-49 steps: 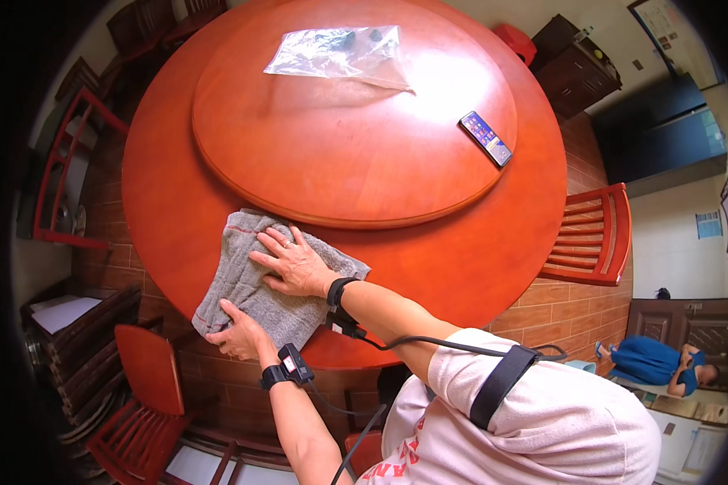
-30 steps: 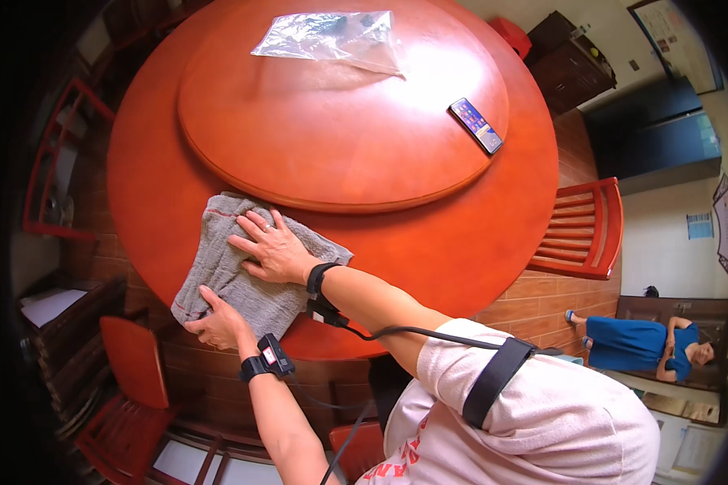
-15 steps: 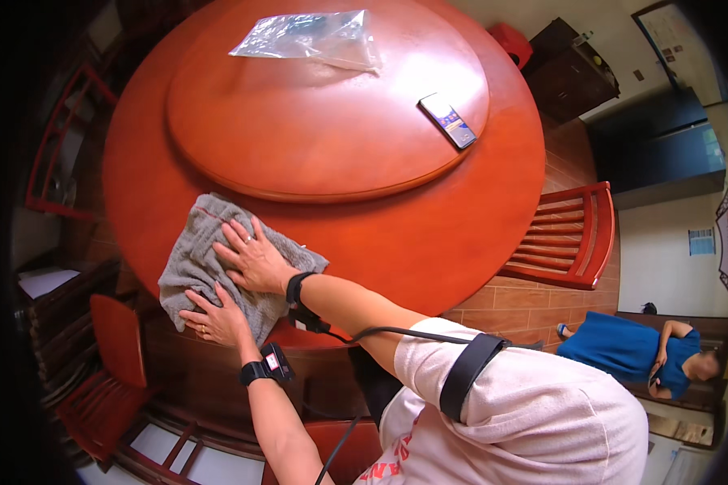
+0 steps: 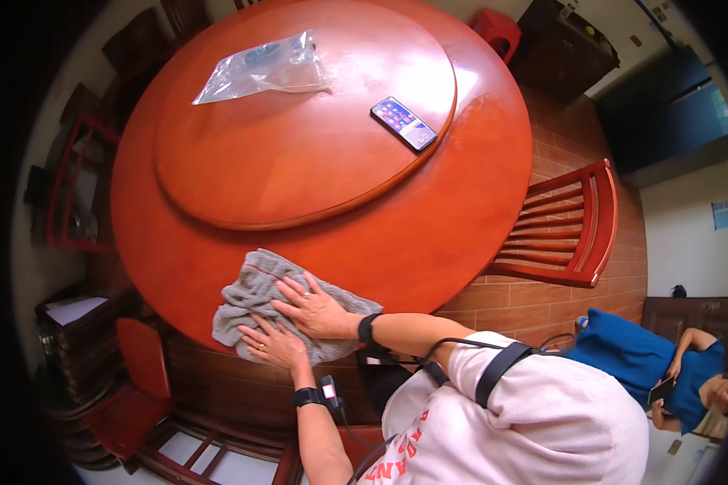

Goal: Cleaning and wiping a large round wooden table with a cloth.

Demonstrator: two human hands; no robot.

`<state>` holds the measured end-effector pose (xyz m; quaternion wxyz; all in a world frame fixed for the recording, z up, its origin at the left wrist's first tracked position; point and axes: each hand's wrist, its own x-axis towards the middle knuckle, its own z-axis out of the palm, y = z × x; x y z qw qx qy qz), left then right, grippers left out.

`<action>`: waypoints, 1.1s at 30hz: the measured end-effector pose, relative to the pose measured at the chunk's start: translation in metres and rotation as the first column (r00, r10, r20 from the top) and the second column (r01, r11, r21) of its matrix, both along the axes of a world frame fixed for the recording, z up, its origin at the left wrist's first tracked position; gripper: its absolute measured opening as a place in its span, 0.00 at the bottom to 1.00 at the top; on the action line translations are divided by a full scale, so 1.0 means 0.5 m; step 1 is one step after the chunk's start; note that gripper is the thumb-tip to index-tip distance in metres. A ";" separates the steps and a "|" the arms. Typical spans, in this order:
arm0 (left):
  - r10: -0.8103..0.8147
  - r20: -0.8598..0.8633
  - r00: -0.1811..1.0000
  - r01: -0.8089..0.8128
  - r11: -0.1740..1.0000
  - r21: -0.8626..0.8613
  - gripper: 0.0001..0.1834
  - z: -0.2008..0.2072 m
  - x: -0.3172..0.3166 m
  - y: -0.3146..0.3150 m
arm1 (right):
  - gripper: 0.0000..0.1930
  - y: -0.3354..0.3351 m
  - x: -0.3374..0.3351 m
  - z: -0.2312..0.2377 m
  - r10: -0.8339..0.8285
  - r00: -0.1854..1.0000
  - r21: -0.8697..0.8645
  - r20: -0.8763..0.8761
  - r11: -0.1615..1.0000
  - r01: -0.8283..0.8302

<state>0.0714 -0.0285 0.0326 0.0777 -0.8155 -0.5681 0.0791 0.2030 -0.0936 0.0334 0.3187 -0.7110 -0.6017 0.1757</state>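
grey ribbed cloth towel (image 4: 255, 297) at 7 o'clock edge of round red-brown wooden table (image 4: 429, 234). right hand (image 4: 314, 307) flat, fingers spread, pressing it down; left hand (image 4: 273, 343) open, palm down, steadying its near edge at rim.

clear plastic bag (image 4: 263, 69) and lit phone screen (image 4: 404, 124) on turntable.
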 end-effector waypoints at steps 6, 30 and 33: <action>-0.238 0.099 0.966 0.248 0.963 -0.102 0.36 0.011 0.115 -0.089 | 0.27 -0.134 0.091 0.006 -0.148 0.987 -0.011 0.061 0.989 0.149; -0.757 0.360 0.545 0.838 0.478 -0.262 0.34 -0.082 0.508 -0.086 | 0.29 -0.276 0.317 -0.036 -0.671 0.684 -0.103 0.288 0.688 0.718; -0.760 0.336 0.557 0.826 0.464 -0.319 0.36 -0.083 0.532 -0.091 | 0.29 -0.282 0.335 -0.049 -0.688 0.655 -0.083 0.312 0.667 0.741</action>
